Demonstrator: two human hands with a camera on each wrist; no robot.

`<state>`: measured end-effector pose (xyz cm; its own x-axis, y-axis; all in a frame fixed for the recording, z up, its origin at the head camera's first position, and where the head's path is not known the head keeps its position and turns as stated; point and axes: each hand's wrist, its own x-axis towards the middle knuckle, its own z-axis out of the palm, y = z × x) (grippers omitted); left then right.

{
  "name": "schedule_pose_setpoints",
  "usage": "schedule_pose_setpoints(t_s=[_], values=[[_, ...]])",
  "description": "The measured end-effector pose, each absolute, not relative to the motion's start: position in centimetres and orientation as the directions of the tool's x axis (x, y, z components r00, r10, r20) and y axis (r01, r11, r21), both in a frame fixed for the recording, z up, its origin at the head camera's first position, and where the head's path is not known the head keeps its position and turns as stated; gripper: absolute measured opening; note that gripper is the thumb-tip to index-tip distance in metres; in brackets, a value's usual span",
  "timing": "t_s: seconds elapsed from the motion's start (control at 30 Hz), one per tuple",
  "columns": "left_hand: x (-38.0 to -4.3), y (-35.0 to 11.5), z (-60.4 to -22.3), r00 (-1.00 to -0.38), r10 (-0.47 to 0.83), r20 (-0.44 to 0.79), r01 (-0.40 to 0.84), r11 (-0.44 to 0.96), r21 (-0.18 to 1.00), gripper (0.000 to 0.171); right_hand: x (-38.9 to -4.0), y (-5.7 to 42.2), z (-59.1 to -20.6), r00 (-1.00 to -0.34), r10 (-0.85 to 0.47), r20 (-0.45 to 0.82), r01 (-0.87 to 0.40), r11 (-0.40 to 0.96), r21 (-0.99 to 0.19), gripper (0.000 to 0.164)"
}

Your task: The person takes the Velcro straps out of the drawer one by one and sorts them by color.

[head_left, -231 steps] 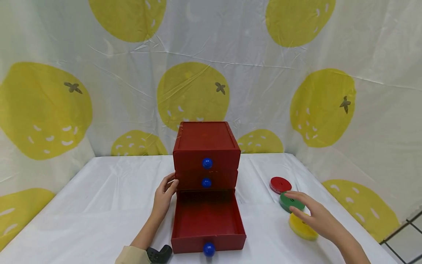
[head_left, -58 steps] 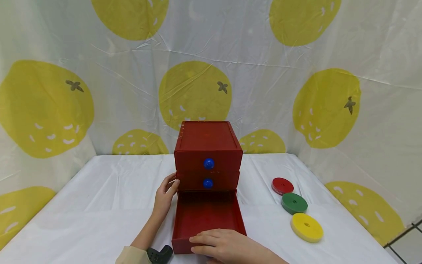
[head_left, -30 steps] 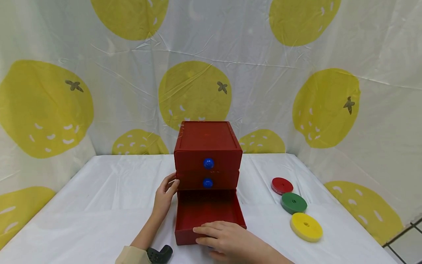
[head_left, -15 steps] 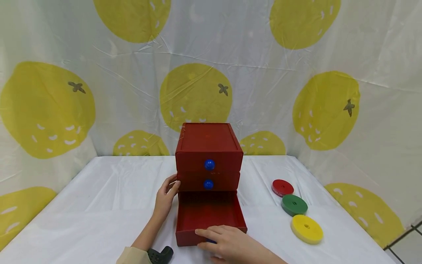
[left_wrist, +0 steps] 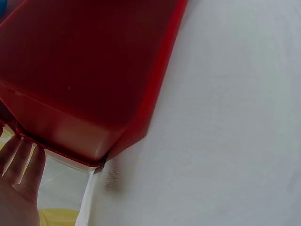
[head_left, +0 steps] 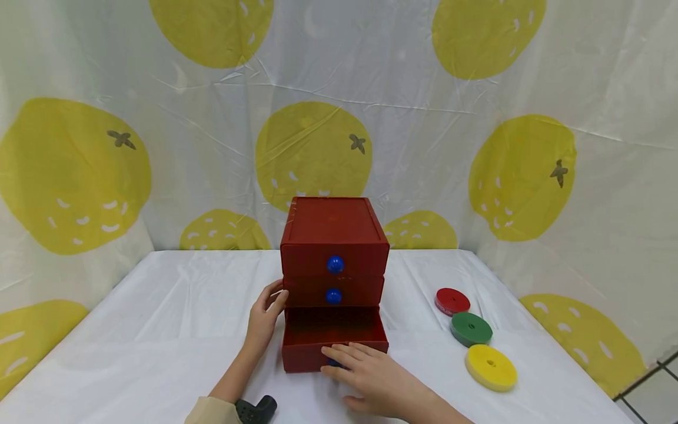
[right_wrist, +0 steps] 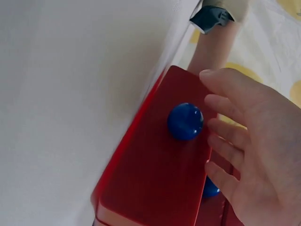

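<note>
A small red drawer cabinet (head_left: 333, 221) stands in the middle of the white-covered table. Its bottom drawer (head_left: 302, 357) is pulled part way out, and the visible part of its inside holds nothing. My right hand (head_left: 378, 383) is at the drawer's front, fingers extended along the upper edge and partly hiding the blue knob. The right wrist view shows that knob (right_wrist: 185, 121) ungripped, beside the fingers. My left hand (head_left: 262, 318) rests against the cabinet's left side, and its fingers (left_wrist: 34, 169) touch the red edge in the left wrist view.
To the right, a red disc (head_left: 452, 301), a green disc (head_left: 471, 328) and a yellow disc (head_left: 490, 368) lie in a row, each with a small central hole. A dark device (head_left: 256, 409) sits at the left wrist. A lemon-print curtain (head_left: 413, 165) hangs behind.
My right hand has left the discs and moved to the bottom drawer's front. The drawer has slid inward, away from me. The left hand has stayed at the cabinet's side.
</note>
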<state>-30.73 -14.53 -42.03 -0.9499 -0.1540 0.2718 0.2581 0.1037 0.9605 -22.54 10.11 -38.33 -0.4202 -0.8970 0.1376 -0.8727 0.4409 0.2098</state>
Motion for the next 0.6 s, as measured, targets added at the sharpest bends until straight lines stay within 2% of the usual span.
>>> schedule_pose_setpoints(t_s=[0.6], values=[[-31.0, -14.6, -42.3, -0.947, -0.150, 0.284, 0.270, 0.109, 0.957, 0.041, -24.7, 9.7, -38.6, -0.437, -0.876, 0.201, -0.802, 0.482, 0.353, 0.057]])
